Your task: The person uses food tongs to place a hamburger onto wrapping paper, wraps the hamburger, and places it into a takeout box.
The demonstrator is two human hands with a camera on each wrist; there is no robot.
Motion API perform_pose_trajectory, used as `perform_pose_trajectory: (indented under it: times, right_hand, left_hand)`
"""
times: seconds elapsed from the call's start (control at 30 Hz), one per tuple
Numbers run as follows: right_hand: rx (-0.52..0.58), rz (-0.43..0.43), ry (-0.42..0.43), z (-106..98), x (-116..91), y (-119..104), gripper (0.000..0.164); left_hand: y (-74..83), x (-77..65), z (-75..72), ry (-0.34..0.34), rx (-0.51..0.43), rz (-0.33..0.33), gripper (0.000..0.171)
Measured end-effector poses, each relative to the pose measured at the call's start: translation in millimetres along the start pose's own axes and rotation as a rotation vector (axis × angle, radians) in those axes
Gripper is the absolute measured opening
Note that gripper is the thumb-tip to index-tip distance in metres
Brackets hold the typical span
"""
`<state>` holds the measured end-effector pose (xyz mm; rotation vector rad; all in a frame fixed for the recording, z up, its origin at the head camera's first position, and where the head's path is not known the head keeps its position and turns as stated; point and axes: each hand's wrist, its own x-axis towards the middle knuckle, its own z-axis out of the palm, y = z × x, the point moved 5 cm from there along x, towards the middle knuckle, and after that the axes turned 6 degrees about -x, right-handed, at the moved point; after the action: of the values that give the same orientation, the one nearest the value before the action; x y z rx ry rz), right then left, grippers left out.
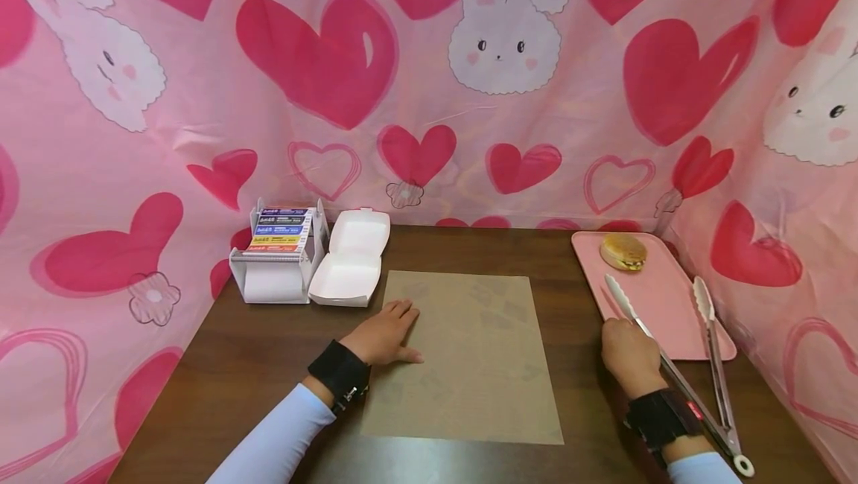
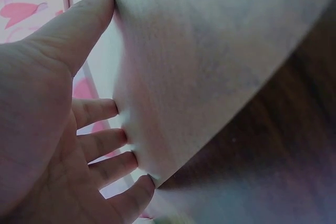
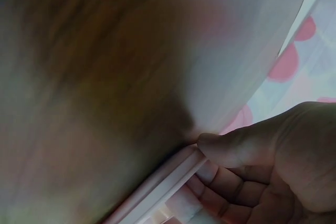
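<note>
A brown sheet of paper (image 1: 472,365) lies flat on the table. My left hand (image 1: 385,335) rests on its left edge with fingers spread; in the left wrist view the thumb and fingertips (image 2: 122,136) touch the paper. My right hand (image 1: 630,354) is at the near left corner of a pink tray (image 1: 660,320). In the right wrist view the thumb and curled fingers pinch the tray's rim (image 3: 173,174). A burger (image 1: 623,252) sits at the tray's far end. Metal tongs (image 1: 719,383) with pale tips lie spread across the tray, one arm partly hidden by my right hand.
A white clamshell box (image 1: 347,275) stands with its lid up at the back left. Beside it is a white dispenser (image 1: 275,283) holding several coloured boxes (image 1: 278,231). A pink curtain (image 1: 429,97) with hearts and rabbits encloses the dark wooden table (image 1: 221,380).
</note>
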<state>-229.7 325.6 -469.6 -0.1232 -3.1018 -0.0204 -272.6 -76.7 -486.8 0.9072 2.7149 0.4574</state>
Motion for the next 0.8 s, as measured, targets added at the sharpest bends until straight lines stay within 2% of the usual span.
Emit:
perform_pose_trajectory:
  times: [0.1, 0.43, 0.67, 0.8]
  right_hand:
    - [0.0, 0.002, -0.024, 1, -1, -4, 0.013]
    - [-0.021, -0.041, 0.046, -2, -14, -21, 0.01]
    - [-0.058, -0.099, 0.147, -4, -25, -30, 0.01]
    - [-0.05, -0.103, 0.13, -3, -27, -33, 0.008]
  left_hand:
    - [-1.4, 0.6, 1.2, -0.007, 0.004, -0.007, 0.087]
    - [-1.2, 1.3, 1.2, -0.023, 0.007, -0.019, 0.087]
    - [-0.4, 0.6, 0.9, -0.022, -0.001, -0.022, 0.087]
    - [-0.7, 0.6, 1.0, -0.02, -0.006, -0.023, 0.087]
